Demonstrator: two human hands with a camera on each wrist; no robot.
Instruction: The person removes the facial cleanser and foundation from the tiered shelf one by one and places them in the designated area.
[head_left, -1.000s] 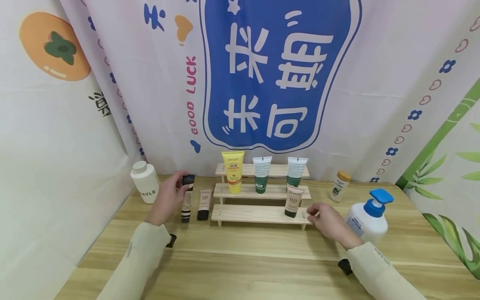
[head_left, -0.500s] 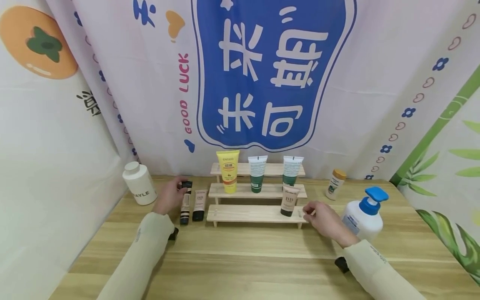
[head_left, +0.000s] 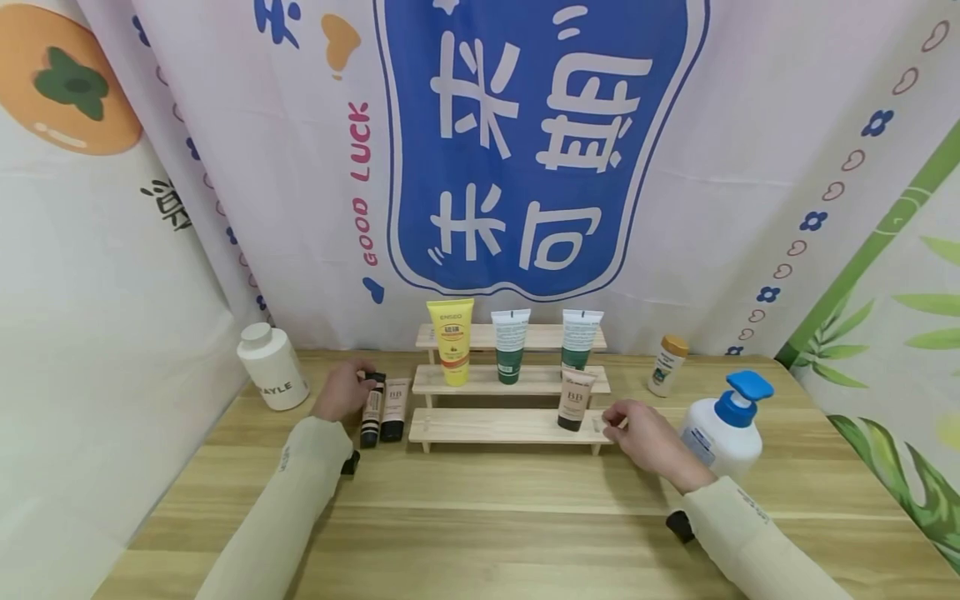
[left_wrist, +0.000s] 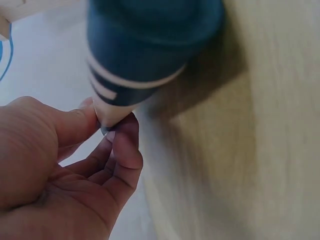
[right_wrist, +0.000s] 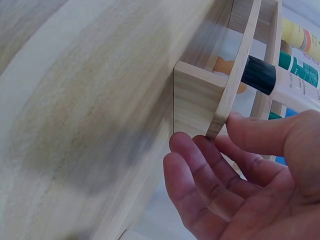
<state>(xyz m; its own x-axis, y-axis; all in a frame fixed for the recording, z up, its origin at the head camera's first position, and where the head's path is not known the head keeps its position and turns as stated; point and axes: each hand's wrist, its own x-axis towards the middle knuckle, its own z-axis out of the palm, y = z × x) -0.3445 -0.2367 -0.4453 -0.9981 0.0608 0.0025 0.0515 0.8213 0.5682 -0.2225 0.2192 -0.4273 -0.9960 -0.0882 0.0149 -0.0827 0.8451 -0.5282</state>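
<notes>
My left hand (head_left: pixel 347 392) pinches the upper end of a black-and-beige striped cosmetic tube (head_left: pixel 371 414) left of the stand. In the left wrist view, thumb and fingertips close on the tube's narrow end, its dark cap (left_wrist: pixel 155 30) towards the camera. Right beside it stands a beige BB cream tube (head_left: pixel 394 410), black cap down. My right hand (head_left: pixel 639 432) holds the right end of the lowest tier of a wooden three-tier display stand (head_left: pixel 480 427), thumb at the board's corner. Another BB cream tube (head_left: pixel 574 402) stands on that tier.
A yellow tube (head_left: pixel 452 342) and two green-and-white tubes (head_left: pixel 510 346) stand on the middle tier. At left is a white bottle (head_left: pixel 272 367). To the right stand an orange-capped bottle (head_left: pixel 667 367) and a blue-topped pump bottle (head_left: pixel 722 435). A printed curtain (head_left: pixel 315 250) hangs behind.
My left hand has brought the striped tube down and right, closer beside the BB cream tube. The right hand stays at the stand's end. The head view has shifted slightly.
</notes>
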